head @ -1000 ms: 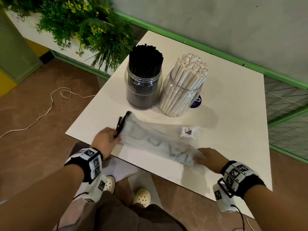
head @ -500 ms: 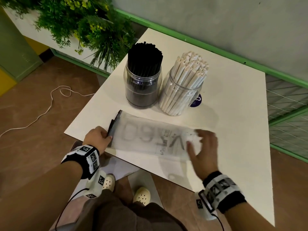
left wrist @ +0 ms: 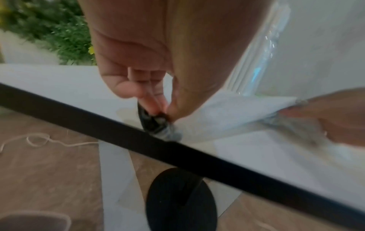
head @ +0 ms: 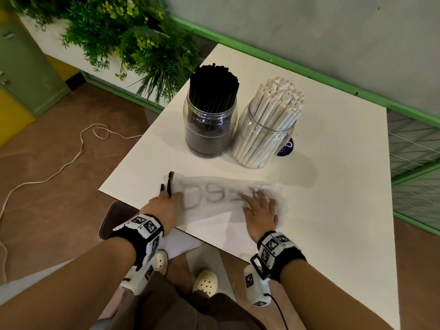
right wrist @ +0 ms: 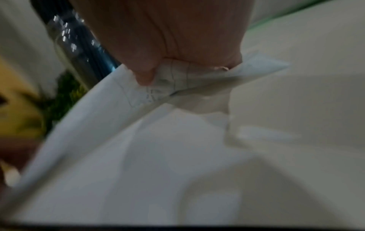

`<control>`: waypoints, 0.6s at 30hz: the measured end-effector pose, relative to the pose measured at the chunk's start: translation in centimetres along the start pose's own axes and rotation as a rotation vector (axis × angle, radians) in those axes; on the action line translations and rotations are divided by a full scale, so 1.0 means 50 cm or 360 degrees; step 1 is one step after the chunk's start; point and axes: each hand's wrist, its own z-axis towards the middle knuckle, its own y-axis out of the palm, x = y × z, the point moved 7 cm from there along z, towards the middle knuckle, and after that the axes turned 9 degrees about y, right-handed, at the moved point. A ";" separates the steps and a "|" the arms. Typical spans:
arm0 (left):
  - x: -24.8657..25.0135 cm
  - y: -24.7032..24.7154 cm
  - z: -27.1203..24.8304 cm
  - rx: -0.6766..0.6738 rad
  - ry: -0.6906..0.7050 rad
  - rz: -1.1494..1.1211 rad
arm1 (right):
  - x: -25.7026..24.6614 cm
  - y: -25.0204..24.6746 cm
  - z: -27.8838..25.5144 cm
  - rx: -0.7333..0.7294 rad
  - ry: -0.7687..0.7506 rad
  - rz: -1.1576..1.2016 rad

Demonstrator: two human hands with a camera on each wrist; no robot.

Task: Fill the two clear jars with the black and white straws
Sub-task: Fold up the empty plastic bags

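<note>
Two clear jars stand side by side at the middle of the white table. The left jar is packed with black straws. The right jar holds white straws. In front of them lies a flat frosted plastic bag with grey print and a black strip along its left end. My left hand pinches that black end at the table edge. My right hand lies flat on the bag's right part, fingers spread and pressing it down.
A dark blue round sticker shows behind the white-straw jar. Green plants hang over the table's far left corner. A green rail and wall run along the back. A white cord lies on the brown floor. The table foot is below.
The bag has been laid flat with its print facing up. My right hand slid left along it and now presses nearer its middle. My left hand stayed pinching the black end.
</note>
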 end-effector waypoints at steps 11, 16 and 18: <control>0.190 -0.094 -0.031 0.0211 0.0234 -0.2526 | -0.179 -0.075 -0.125 -0.0754 -0.0058 0.2216; 0.126 -0.133 -0.032 0.0702 0.0040 -0.2328 | -0.157 -0.181 -0.164 0.0301 -0.0728 0.1112; 0.134 -0.135 -0.029 0.0619 0.0109 -0.2103 | -0.187 -0.176 -0.198 0.0536 -0.1134 0.0367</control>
